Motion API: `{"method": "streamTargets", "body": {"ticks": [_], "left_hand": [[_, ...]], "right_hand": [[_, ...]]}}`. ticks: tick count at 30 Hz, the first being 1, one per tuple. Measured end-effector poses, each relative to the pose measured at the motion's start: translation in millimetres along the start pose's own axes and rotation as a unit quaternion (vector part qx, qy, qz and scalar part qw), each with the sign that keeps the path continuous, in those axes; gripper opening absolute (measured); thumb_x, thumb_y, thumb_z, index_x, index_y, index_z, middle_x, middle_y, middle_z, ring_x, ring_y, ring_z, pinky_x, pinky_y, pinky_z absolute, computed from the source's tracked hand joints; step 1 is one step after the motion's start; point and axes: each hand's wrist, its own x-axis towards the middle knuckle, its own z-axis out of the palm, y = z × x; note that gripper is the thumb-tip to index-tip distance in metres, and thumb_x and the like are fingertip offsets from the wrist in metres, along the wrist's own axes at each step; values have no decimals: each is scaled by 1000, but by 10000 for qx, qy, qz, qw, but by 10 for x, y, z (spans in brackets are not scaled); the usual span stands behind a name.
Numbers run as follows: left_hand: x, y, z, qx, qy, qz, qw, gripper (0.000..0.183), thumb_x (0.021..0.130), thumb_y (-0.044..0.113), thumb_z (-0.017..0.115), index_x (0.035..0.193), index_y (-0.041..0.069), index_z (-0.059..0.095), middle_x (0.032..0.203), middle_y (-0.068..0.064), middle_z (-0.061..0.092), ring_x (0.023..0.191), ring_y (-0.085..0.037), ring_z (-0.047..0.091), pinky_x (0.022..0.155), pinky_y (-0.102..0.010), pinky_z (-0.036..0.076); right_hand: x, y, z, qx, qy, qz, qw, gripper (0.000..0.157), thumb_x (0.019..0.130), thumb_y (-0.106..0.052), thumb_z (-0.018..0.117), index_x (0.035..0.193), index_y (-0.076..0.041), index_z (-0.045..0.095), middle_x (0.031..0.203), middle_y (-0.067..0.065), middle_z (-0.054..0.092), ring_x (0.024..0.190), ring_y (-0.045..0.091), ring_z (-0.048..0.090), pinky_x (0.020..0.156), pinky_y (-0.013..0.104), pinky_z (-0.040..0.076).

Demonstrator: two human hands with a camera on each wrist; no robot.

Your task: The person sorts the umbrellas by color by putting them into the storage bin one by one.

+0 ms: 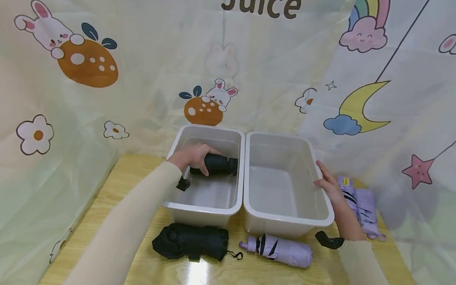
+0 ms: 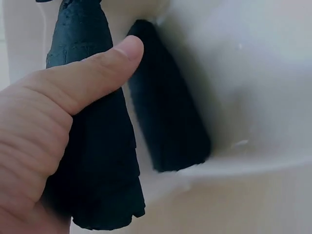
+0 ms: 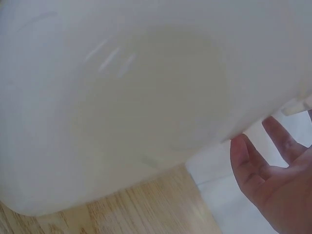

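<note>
My left hand [image 1: 196, 155] reaches into the left white bin [image 1: 210, 210] and grips a black folded umbrella [image 2: 100, 136], thumb laid across its side. Beside it in the left wrist view lies a second black folded umbrella [image 2: 168, 107] along the bin's inside. At the right white bin [image 1: 286, 219], my right hand [image 1: 331, 188] touches the outer right side near the rim, its fingers extended. Nothing lies inside that bin. In the right wrist view, fingertips [image 3: 239, 144] meet the bin's edge.
In front of the bins lie a black folded umbrella [image 1: 192, 242] and a lilac folded umbrella [image 1: 285, 250] on the wooden table [image 1: 248, 284]. Two more lilac umbrellas [image 1: 364, 209] lie right of the right bin. A printed curtain [image 1: 149, 63] hangs behind and at the sides.
</note>
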Motion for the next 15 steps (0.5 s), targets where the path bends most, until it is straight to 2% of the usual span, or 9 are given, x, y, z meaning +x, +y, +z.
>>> {"method": "streamTargets", "body": {"ticks": [5,8,15], "left_hand": [[54,-12,125,-98,-271,-383,9989,81,66,24,92,137,37,56,134,-1,55,112,-21,50,94,-39,42],[89,-35,183,-36,-402,-446,9982,82,65,23,92,138,33,56,136,-3,53,113,-22,49,95,-39,42],[127,-93,299,-321,-347,-519,9975,84,64,22,93,139,29,56,139,-4,52,119,-23,48,97,-40,41]], "right_hand": [[-7,21,12,69,-15,39,10000,71,95,7,37,156,-10,2,158,23,-2,112,5,44,83,19,47],[1,15,6,102,-11,-18,9999,71,95,8,37,155,-9,3,158,24,-3,112,5,44,83,18,46],[-4,25,0,-92,69,-40,9999,71,95,8,37,155,-10,5,158,25,-3,108,0,44,82,17,46]]}}
